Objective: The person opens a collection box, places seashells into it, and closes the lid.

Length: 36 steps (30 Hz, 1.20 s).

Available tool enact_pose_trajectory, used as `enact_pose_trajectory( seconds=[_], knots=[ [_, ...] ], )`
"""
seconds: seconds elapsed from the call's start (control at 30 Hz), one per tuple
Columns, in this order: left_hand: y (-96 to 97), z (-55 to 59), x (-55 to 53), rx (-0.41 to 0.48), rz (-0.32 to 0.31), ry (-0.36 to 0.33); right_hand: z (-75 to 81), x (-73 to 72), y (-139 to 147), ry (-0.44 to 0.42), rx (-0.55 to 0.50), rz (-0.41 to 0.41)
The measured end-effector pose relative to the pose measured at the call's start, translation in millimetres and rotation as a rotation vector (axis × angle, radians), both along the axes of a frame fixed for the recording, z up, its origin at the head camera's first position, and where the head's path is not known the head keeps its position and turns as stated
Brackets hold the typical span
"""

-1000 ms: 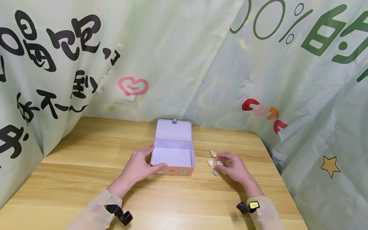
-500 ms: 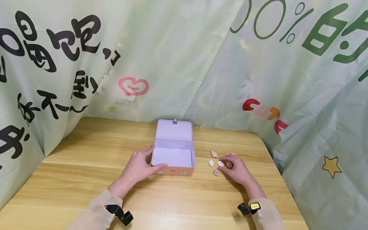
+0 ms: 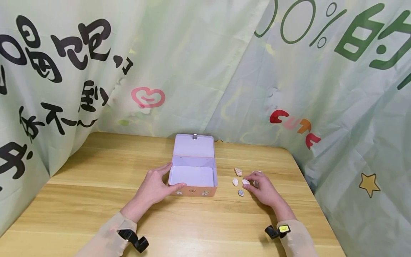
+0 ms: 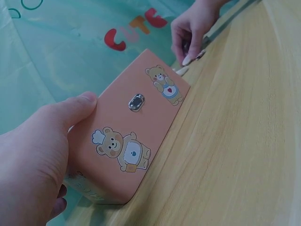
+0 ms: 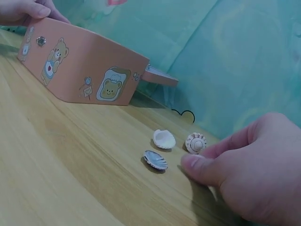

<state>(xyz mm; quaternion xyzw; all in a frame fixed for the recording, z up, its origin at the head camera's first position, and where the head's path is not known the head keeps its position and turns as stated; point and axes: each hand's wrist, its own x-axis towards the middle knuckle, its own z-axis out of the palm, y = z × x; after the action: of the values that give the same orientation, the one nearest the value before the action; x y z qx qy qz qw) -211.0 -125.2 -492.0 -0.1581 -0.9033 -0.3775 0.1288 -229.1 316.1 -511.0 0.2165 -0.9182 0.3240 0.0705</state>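
Note:
A tin box (image 3: 192, 190), pink outside with printed bears and lilac inside, stands on the table with its lid (image 3: 194, 145) thrown back. My left hand (image 3: 154, 184) grips its left front corner, thumb over the front rim, other fingers along the side. Nothing lies on the box floor. Right of the box, my right hand (image 3: 263, 189) pinches a small white seashell (image 3: 245, 182) between thumb and forefinger, low over the wood. Close by lie a spiral shell (image 5: 195, 143), another white shell (image 5: 164, 139) and a ribbed blue-grey shell (image 5: 155, 160). More shells are partly hidden behind the right hand.
The wooden table (image 3: 199, 225) runs back to a pale printed curtain (image 3: 192, 71) hanging close behind the lid. Black cameras (image 3: 136, 241) are strapped at both wrists over beige sleeves. The table's right edge slopes past the right forearm.
My right hand has shifted slightly, and its thumb and forefinger have come together on the white seashell. The left hand and the box have stayed put.

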Motion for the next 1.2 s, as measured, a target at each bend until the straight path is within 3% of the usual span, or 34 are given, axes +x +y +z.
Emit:
enact_pose_trajectory(
  seconds=[0.47, 0.87, 1.2],
  knots=[
    [-0.5, -0.5, -0.5, -0.009, 0.009, 0.006, 7.4, 0.9, -2.8, -0.024, -0.068, -0.039],
    [-0.6, 0.7, -1.2, -0.005, -0.002, -0.024, 28.6, -3.9, -18.1, 0.006, -0.097, 0.017],
    [-0.8, 0.1, -0.8, -0.002, 0.002, -0.009, 51.0, -3.3, -43.9, 0.023, -0.101, 0.075]
  ],
)
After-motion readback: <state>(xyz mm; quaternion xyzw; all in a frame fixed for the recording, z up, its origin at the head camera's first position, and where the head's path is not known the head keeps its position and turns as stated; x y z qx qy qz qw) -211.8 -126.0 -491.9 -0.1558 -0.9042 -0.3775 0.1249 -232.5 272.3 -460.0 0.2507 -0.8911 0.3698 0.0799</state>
